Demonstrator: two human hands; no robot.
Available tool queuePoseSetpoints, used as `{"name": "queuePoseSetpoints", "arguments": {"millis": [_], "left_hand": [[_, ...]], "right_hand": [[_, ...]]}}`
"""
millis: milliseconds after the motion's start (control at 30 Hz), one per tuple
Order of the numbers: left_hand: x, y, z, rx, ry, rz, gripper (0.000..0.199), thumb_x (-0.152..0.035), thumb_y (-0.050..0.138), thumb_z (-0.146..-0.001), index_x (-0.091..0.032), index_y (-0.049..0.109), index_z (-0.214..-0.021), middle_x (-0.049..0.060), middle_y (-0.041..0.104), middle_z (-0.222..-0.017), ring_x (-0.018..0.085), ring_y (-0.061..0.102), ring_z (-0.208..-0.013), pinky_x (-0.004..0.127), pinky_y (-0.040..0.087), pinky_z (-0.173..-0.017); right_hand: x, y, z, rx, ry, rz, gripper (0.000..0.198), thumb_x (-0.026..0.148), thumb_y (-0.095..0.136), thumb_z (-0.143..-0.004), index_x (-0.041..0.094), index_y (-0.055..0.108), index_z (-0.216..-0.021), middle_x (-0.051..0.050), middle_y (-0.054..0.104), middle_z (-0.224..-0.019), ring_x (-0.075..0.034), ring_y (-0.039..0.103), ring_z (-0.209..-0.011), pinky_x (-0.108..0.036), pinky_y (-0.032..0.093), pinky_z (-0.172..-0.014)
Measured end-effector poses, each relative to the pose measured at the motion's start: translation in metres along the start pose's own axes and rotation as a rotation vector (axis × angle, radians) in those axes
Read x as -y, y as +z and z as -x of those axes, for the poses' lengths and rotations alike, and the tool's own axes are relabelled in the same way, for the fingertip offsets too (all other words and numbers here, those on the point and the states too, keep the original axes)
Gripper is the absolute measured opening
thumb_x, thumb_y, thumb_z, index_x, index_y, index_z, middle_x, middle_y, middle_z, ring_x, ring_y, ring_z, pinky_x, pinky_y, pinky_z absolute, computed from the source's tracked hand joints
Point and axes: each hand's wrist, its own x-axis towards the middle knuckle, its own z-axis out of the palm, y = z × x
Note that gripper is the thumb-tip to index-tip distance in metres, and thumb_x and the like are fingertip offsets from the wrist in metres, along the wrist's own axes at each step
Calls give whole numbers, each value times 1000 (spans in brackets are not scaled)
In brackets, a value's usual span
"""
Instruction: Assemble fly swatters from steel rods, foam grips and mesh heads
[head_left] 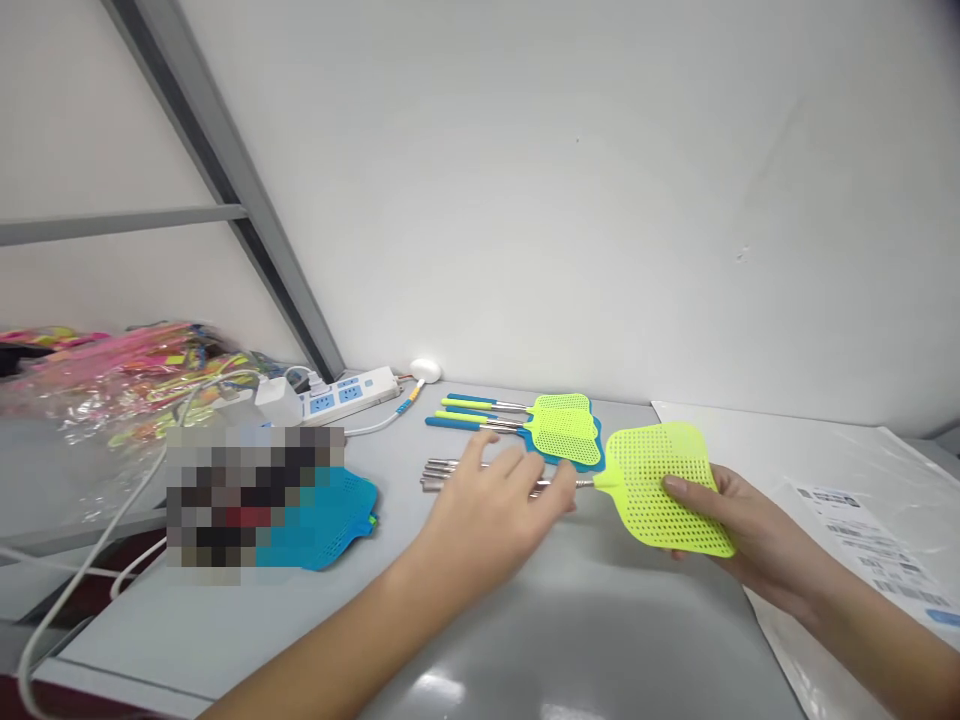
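Note:
A yellow-green fly swatter (660, 480) with a perforated square head is held across the table. My right hand (739, 530) grips the far side of its head, thumb on top and fingers underneath. My left hand (502, 500) is curled over the thin metal shaft, thumb beside it; its grip is partly hidden. Several bare metal rods (435, 475) show beyond the left hand, lying on the table. Behind them lies a pile of fly swatters (566, 428), yellow-green and blue, their handles pointing left.
Blue swatter heads (341, 520) lie at the left, partly covered by a pixelated patch. A white power strip (349, 395) with cables stands near the wall. Plastic bags of colourful items (135, 380) fill the far left. A white labelled package (840, 500) lies at right.

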Motion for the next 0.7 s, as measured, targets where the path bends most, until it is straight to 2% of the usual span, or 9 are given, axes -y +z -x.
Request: {"name": "queuePoseSetpoints", "arguments": {"millis": [133, 233, 400, 533, 600, 633, 700], "left_hand": [[-6, -14, -2, -102, 13, 5, 17, -18, 52, -94, -19, 59, -110, 0, 57, -72, 15, 48, -64, 36, 36, -69], [-5, -33, 2, -132, 60, -9, 17, -15, 48, -94, -17, 59, -107, 1, 59, -76, 15, 48, -63, 35, 35, -65], [-8, -63, 28, -95, 72, -31, 14, -16, 49, -92, -18, 58, -103, 0, 56, -74, 15, 47, -61, 34, 28, -56], [-11, -81, 61, -54, 44, -18, 12, -13, 49, -90, -17, 58, -98, -1, 54, -72, 14, 47, -59, 33, 25, -55], [-12, -87, 77, -24, 23, 18, 13, -13, 47, -91, -16, 57, -98, -1, 55, -73, 14, 47, -59, 33, 24, -54], [-13, -89, 84, -19, 5, 44, 14, -13, 46, -90, -16, 57, -99, -1, 56, -73, 14, 47, -59, 33, 23, -53], [-14, -91, 96, -5, -46, 112, 16, -12, 46, -88, -17, 58, -97, -1, 58, -72, 15, 48, -59, 33, 22, -53]], "right_hand": [[14, 18, 20, 60, -9, 32, 31, 38, 64, -88, 25, 70, -115, -13, 72, -99, -26, 69, -79, -34, 59, -57], [18, 31, 38, 56, -29, 106, 36, 40, 65, -86, 28, 68, -120, -13, 71, -103, -27, 68, -80, -37, 60, -58], [4, 55, 58, -12, 164, 145, 45, 46, 68, -81, 28, 66, -122, -8, 70, -90, -28, 67, -81, -38, 59, -64], [-9, 75, 61, 67, 263, 227, 46, 51, 60, -87, 29, 63, -127, -7, 70, -88, -28, 66, -82, -37, 58, -67], [-9, 84, 59, 92, 191, 406, 46, 51, 55, -89, 34, 60, -132, -6, 71, -92, -28, 67, -84, -39, 58, -70], [-7, 88, 57, 107, 87, 550, 45, 50, 54, -91, 36, 59, -133, -6, 72, -96, -28, 67, -87, -39, 58, -74], [-6, 90, 52, 192, -242, 917, 40, 43, 51, -93, 40, 61, -131, -5, 71, -109, -30, 66, -102, -43, 55, -87]]}}
